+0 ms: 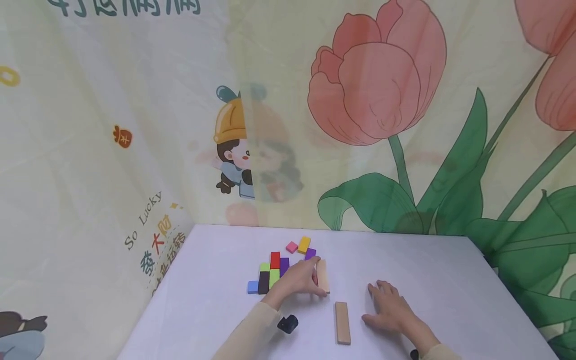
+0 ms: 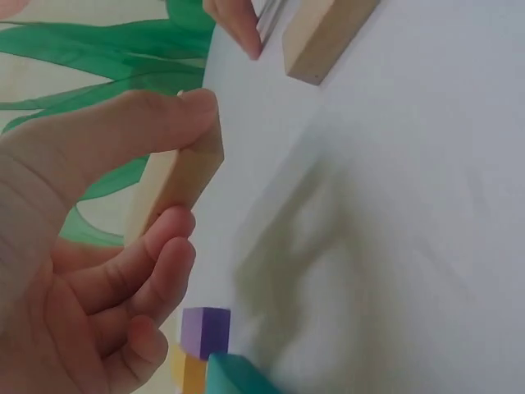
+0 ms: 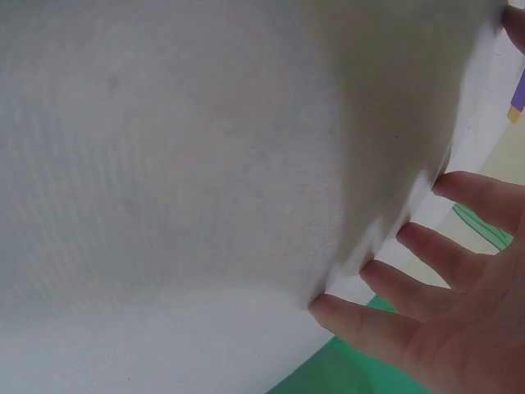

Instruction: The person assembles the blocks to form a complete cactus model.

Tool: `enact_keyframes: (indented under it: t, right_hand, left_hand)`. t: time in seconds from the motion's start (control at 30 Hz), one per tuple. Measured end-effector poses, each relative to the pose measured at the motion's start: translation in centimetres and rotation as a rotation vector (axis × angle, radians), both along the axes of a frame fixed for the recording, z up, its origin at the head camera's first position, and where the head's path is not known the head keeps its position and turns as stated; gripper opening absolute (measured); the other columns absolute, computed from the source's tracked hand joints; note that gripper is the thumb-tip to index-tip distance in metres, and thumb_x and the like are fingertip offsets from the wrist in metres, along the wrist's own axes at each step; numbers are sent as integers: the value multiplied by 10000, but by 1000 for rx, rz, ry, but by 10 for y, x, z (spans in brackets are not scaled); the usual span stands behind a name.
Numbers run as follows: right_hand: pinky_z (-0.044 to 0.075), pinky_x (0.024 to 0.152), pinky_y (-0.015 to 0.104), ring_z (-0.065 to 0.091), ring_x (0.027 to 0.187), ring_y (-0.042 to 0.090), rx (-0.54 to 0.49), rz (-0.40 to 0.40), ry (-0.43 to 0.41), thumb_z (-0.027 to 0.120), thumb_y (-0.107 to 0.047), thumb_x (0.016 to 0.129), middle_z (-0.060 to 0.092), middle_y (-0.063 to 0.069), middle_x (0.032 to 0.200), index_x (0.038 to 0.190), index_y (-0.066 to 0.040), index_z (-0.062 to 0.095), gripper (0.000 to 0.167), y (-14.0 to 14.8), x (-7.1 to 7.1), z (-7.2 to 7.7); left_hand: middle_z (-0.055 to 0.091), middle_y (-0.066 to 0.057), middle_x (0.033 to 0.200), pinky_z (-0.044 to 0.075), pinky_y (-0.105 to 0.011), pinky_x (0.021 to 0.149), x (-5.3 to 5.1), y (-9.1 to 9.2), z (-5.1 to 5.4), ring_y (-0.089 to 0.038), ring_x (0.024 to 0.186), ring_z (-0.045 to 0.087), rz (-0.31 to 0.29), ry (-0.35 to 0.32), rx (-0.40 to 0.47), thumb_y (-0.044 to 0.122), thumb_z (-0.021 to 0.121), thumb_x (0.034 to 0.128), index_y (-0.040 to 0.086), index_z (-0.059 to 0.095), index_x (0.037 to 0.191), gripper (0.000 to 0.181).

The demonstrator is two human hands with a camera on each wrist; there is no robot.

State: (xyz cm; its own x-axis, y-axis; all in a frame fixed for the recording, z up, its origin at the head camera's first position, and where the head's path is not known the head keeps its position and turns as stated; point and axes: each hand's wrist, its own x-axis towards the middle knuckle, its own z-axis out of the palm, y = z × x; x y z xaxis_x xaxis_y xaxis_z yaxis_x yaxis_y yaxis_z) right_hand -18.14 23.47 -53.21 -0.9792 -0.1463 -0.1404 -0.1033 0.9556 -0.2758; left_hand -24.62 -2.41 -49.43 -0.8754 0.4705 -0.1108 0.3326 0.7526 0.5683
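Observation:
In the head view my left hand (image 1: 294,279) pinches a pale wooden block (image 1: 323,276), just right of a group of coloured blocks. From the left wrist, the thumb lies on one side of that wooden block (image 2: 184,176) and the fingers curl on the other. A second flat wooden block (image 1: 343,323) lies on the table nearer to me, between the two hands. To its right, my right hand (image 1: 390,307) is spread, holding nothing. The right wrist view shows its fingertips (image 3: 328,305) at the white tabletop.
Left of the left hand lie a blue block (image 1: 253,287), a black block (image 1: 264,283), a red block (image 1: 275,260) and green and purple ones. Farther back are a pink block (image 1: 292,247) and a yellow block (image 1: 304,245). A printed curtain (image 1: 279,215) hangs behind the white table (image 1: 405,255).

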Motion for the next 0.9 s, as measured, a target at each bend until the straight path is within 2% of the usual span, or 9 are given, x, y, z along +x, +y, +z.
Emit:
enact_keyframes:
  t: [0.1, 0.2, 0.3, 0.37, 0.47, 0.6, 0.7, 0.8, 0.9]
  right_hand:
    - [353, 957, 719, 379, 1272, 567, -4, -1, -7, 798, -500, 732, 428, 346, 1372, 1348, 49, 530, 867, -1, 0, -1]
    - [352, 955, 722, 379, 1273, 566, 2, -2, -7, 797, -501, 732, 427, 344, 1373, 1349, 49, 529, 869, -2, 1, -1]
    - [348, 954, 727, 377, 1275, 565, 12, -5, -5, 795, -507, 731, 424, 341, 1376, 1354, 45, 527, 875, -3, 1, -1]
    - [349, 947, 731, 377, 1273, 568, 22, -1, -1, 791, -512, 733, 424, 343, 1375, 1354, 46, 526, 876, -4, 1, -1]
    - [344, 944, 739, 374, 1276, 569, 27, 1, -3, 783, -513, 737, 423, 344, 1378, 1356, 44, 524, 872, -4, 1, -2]
    - [332, 950, 745, 365, 1284, 571, 30, -4, -11, 778, -509, 740, 416, 344, 1389, 1362, 43, 520, 870, -3, 2, -3]
    - [327, 958, 743, 361, 1288, 571, 33, -7, -10, 777, -507, 742, 409, 345, 1396, 1366, 45, 515, 873, -3, 2, -3]
    - [326, 966, 737, 357, 1294, 568, 34, -6, -8, 771, -508, 745, 402, 346, 1402, 1373, 47, 507, 879, -3, 2, -2]
    - [328, 963, 737, 357, 1291, 571, 34, -2, -4, 773, -501, 749, 400, 350, 1401, 1371, 49, 506, 872, -3, 2, -1]
  left_hand:
    - [565, 26, 796, 536, -317, 742, -4, 7, -2, -113, 771, 535, 9, -23, 27, 360, 897, 695, 39, 413, 1464, 963]
    - [562, 15, 766, 514, -277, 693, -10, 12, -8, -108, 730, 528, 0, -43, 57, 341, 900, 696, 17, 401, 1464, 971]
    - [557, 16, 758, 472, -241, 645, -16, 16, -14, -97, 701, 515, -26, -22, 58, 334, 910, 683, -8, 416, 1440, 966]
    - [573, 14, 823, 482, -235, 686, -20, 18, -17, -92, 745, 522, -45, 9, 42, 335, 919, 666, -18, 444, 1408, 949]
    - [633, -37, 990, 511, -273, 823, -23, 20, -21, -117, 862, 564, -63, 34, 20, 336, 925, 657, -27, 472, 1379, 926]
    - [624, -116, 1214, 491, -377, 967, -23, 23, -24, -208, 1054, 593, -56, -7, 12, 342, 916, 675, -16, 464, 1399, 925]
    - [597, -143, 1294, 467, -423, 1008, -22, 26, -24, -259, 1152, 575, -48, -36, 8, 339, 909, 687, -15, 456, 1412, 925]
    - [609, -123, 1263, 475, -408, 997, -22, 27, -23, -237, 1122, 578, -40, -53, 2, 343, 904, 694, -11, 454, 1422, 926]
    - [649, -60, 1018, 514, -329, 893, -24, 26, -23, -153, 913, 583, -51, -72, 12, 326, 897, 708, -12, 442, 1436, 924]
